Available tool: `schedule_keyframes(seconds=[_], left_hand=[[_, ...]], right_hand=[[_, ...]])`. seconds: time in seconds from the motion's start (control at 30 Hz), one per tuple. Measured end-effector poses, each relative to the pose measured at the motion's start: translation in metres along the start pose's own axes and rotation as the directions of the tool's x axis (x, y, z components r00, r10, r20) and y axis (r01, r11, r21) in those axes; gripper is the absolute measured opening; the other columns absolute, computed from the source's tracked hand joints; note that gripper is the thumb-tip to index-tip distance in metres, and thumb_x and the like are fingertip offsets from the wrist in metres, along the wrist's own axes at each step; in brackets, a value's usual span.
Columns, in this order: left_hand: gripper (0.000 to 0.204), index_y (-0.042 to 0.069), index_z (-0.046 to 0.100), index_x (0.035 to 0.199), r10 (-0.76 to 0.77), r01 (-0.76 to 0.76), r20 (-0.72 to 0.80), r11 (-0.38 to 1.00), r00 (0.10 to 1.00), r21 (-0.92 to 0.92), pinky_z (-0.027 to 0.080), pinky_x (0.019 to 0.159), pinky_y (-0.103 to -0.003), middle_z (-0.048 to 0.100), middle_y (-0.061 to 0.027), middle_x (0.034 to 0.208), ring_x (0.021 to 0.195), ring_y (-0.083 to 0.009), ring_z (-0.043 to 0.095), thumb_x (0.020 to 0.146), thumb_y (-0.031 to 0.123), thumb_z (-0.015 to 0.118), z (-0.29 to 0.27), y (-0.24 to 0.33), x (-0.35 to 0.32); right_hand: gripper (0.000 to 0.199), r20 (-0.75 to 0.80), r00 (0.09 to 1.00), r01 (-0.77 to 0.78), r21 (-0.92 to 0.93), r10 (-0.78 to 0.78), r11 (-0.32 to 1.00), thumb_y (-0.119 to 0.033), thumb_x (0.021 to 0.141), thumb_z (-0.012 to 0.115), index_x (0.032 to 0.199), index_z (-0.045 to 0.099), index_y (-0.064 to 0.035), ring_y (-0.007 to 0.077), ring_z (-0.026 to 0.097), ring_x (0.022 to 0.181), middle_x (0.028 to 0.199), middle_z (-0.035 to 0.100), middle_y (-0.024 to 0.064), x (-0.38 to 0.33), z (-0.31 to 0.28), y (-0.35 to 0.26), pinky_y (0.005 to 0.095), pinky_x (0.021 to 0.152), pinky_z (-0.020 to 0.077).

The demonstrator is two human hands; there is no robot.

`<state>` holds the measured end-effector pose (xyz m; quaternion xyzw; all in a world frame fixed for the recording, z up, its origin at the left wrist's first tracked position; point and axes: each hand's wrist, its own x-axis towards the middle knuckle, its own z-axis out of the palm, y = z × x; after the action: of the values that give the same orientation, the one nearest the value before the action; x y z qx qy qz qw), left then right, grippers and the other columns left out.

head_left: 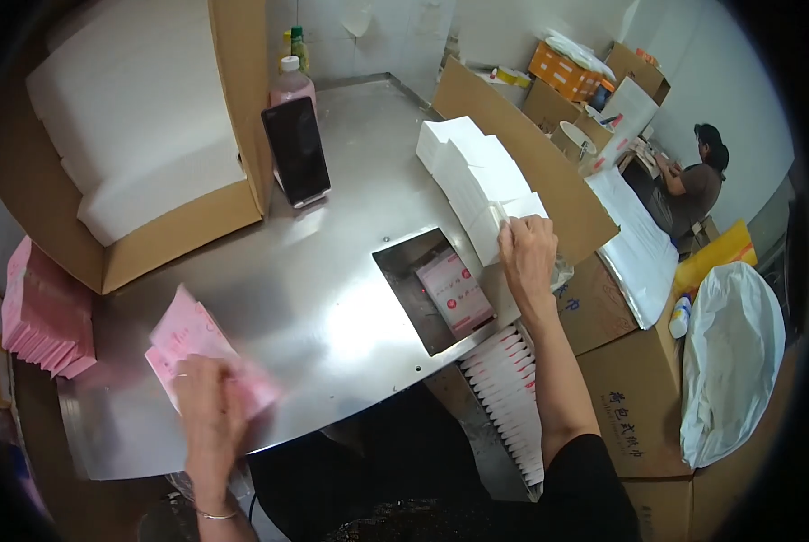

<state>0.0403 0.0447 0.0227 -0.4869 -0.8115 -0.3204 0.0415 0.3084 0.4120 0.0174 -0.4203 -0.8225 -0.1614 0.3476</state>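
My left hand [210, 397] is at the front left of the metal table, fingers curled over a pink printed paper sleeve [201, 336]. Part of the sleeve is smeared by motion, and the fingertips are partly hidden. Farther right, my right hand [529, 262] pinches the near end of a row of white folded tissues [481, 172]. Between the hands, a rectangular opening in the tabletop holds a pink-and-white printed packet [454, 289]. Near my right forearm, a tray holds a row of white packets with red marks [508, 397]. A stack of pink sleeves [47, 312] stands at the far left.
An open carton [183, 226] filled with white paper stands at the back left. Beside it are an upright black phone [296, 149] and a pink bottle [292, 83]. Cartons [635, 388] and a white plastic bag [734, 361] crowd the right. A person [684, 185] sits beyond.
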Motion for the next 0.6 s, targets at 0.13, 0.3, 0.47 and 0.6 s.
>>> schedule_keyframes(seconds=[0.13,0.3,0.47,0.6], left_hand=[[0.023,0.002,0.062,0.105,0.294,-0.268,0.091,0.937,0.952,-0.222,0.042,0.083,-0.043,0.055,-0.0148,0.092,0.091,-0.032,0.054,0.083,-0.001,0.063,0.067,0.054,0.014],[0.018,0.002,0.063,0.104,0.432,-0.413,0.075,0.893,0.899,-0.18,0.039,0.092,-0.046,0.054,-0.0146,0.099,0.097,-0.0326,0.052,0.086,0.003,0.065,0.109,0.077,0.013],[0.016,0.005,0.063,0.101,0.317,-0.312,0.051,0.946,0.947,-0.087,0.035,0.097,-0.048,0.053,-0.0134,0.097,0.099,-0.0326,0.049,0.086,0.008,0.07,0.107,0.068,0.006],[0.016,0.004,0.063,0.1,0.35,-0.343,0.038,0.931,0.936,-0.122,0.036,0.096,-0.047,0.054,-0.0135,0.097,0.097,-0.0329,0.049,0.086,0.007,0.07,0.11,0.065,0.007]], right_hand=[[0.023,-0.041,0.996,-0.072,0.12,0.077,0.99,-0.017,0.089,0.067,0.105,0.073,-0.0021,0.0315,0.057,0.102,0.1,0.064,0.013,-0.006,0.01,0.006,0.0454,0.087,0.0436],[0.025,-0.061,0.995,-0.071,0.147,0.081,0.987,-0.018,0.089,0.067,0.107,0.073,-0.0022,0.0317,0.057,0.105,0.106,0.066,0.0126,-0.008,0.006,0.003,0.0452,0.088,0.0446],[0.025,0.009,0.994,-0.104,0.177,0.104,0.979,-0.021,0.092,0.065,0.104,0.074,-0.0006,0.0325,0.059,0.102,0.106,0.067,0.014,-0.006,0.002,0.011,0.0445,0.088,0.0461],[0.025,0.06,0.988,-0.15,0.209,0.14,0.966,-0.021,0.094,0.062,0.098,0.075,0.0001,0.0334,0.06,0.1,0.105,0.068,0.0168,-0.001,-0.001,0.012,0.0436,0.089,0.0473]])
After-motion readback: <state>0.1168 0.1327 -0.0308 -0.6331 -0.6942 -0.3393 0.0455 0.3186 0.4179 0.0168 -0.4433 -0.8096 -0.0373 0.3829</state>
